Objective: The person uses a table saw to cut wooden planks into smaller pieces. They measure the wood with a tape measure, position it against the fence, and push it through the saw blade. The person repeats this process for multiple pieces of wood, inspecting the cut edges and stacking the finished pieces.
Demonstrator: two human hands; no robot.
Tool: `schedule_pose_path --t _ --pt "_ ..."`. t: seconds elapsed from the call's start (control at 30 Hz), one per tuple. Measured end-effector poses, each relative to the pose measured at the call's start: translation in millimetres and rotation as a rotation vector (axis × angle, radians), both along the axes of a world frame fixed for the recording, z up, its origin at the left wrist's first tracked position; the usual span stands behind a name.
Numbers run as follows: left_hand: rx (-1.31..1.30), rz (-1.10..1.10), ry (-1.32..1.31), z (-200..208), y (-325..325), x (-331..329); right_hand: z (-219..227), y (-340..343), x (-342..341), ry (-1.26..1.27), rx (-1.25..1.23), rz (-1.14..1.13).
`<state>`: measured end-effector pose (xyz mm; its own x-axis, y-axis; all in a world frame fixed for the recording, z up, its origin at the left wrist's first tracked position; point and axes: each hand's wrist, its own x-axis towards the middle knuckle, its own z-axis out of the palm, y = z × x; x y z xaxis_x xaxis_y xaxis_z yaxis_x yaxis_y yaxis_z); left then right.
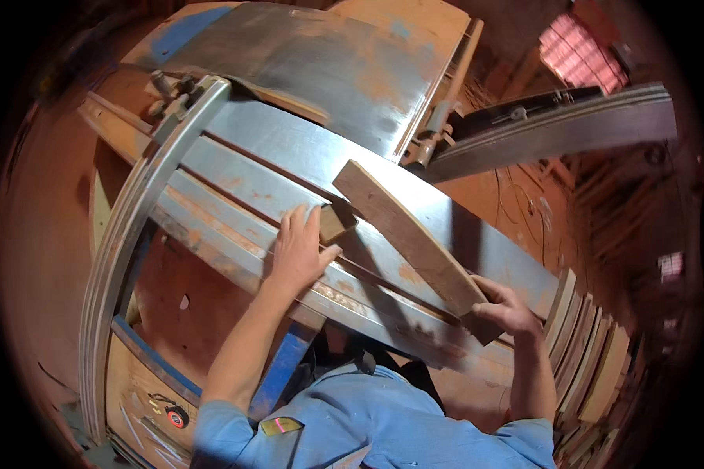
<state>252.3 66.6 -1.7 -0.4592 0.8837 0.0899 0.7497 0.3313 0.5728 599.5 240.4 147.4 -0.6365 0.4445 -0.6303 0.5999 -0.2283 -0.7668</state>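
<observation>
Brown wooden plank [411,238] slanting over the metal counter [281,148], long axis running obliquely from beside the near edge, toward the right-hand end, out toward the far edge; contact with the surface unclear. Right hand [505,306] closed around its near end, thus the nearer one. Left hand [296,248] apart from it, leftward, thumb spread from fingers at a small wooden block [333,224]; gripped or merely touched, impossible to say.

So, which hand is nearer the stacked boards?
The right hand: it grips a plank just left of the stacked boards; the left hand is farther left, beside a small block.
</observation>
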Motion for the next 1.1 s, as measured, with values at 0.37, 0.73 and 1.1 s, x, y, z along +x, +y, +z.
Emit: schedule_pose_path --t 0.37,0.73,1.1 --pt "-0.018 -0.043 -0.131 -21 25 60 -77 -126 151 0.700 -0.739 -0.794" --pt "0.057 0.059 -0.702 -6 -63 138 -13 -110 189 0.940 -0.585 -1.136" --pt "0.097 0.174 -0.671 -2 -194 161 -66 -132 340 -0.714 1.186 -0.704"
